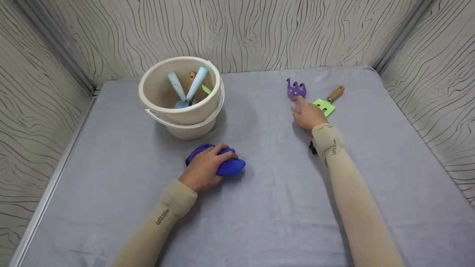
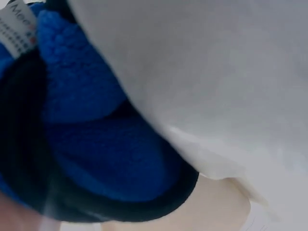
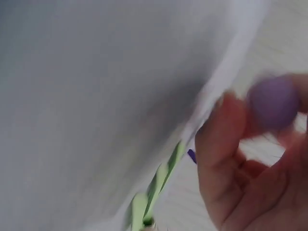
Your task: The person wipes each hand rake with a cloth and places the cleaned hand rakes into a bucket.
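Observation:
My left hand (image 1: pixel 203 170) grips a blue glove (image 1: pixel 232 168) on the cloth in front of the bucket. Fleecy fabric, a dark-edged cuff and a printed label (image 2: pixel 18 29) show in the left wrist view. Farther out on the right, my right hand (image 1: pixel 310 116) pinches the handle of a purple hand rake (image 1: pixel 297 91), whose tines point toward the back wall. The rounded purple handle end (image 3: pixel 273 102) shows between the fingers in the right wrist view. Close beside that hand lies a light green slotted trowel (image 1: pixel 326 106) with a wooden handle, partly hidden by the hand.
A cream bucket (image 1: pixel 174 118) stands at the back left, its white carrying handle hanging down in front. Inside are tools with light blue handles (image 1: pixel 197 82) and a wooden one. Grey cloth (image 1: pixel 267 215) covers the table; patterned walls (image 1: pixel 259 33) enclose the back and sides.

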### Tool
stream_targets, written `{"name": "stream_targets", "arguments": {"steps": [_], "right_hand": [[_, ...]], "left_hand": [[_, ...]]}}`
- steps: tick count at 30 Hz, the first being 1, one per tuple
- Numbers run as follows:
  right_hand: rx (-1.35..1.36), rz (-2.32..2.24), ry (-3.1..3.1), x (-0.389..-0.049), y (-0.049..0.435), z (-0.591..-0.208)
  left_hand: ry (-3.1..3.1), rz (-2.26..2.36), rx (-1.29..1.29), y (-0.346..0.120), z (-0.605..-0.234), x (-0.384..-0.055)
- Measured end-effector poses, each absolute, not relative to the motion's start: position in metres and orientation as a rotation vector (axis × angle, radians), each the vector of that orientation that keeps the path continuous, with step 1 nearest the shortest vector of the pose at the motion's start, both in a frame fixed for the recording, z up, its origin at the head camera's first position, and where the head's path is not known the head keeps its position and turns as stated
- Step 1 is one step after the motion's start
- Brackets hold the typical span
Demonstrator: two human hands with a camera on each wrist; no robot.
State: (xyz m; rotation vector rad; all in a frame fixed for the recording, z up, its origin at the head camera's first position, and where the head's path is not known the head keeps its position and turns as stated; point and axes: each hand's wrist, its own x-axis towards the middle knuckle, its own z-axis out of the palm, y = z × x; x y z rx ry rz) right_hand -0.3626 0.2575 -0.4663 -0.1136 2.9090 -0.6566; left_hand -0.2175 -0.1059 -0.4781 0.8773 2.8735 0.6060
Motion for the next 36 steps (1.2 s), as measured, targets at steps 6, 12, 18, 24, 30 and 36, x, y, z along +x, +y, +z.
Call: {"name": "stream_targets", "arguments": {"steps": [6, 12, 18, 24, 30, 36], "right_hand": [[-0.009, -1.276, 2.591, -0.337, 0.252, -0.450], [-0.146, -1.589, 2.588, -0.308, 0.234, -0.441], [-0.487, -1.417, 2.721, -0.286, 0.203, -0.445], [-0.885, -1.102, 2.757, -0.250, 0.160, -0.441], [-1.090, -1.060, 2.670, -0.228, 0.140, -0.433], [-1.070, -1.004, 2.661, -0.226, 0.139, -0.434]], "left_hand": [[2.920, 1.020, 0.782, -0.109, -0.481, -0.222], [2.814, 1.766, 0.444, -0.114, -0.472, -0.224], [2.567, 2.327, 0.271, -0.109, -0.459, -0.214], [3.182, 2.192, 0.697, -0.092, -0.461, -0.205], [3.756, 0.831, 1.116, -0.090, -0.475, -0.204], [3.720, 0.544, 1.178, -0.094, -0.482, -0.208]]}}
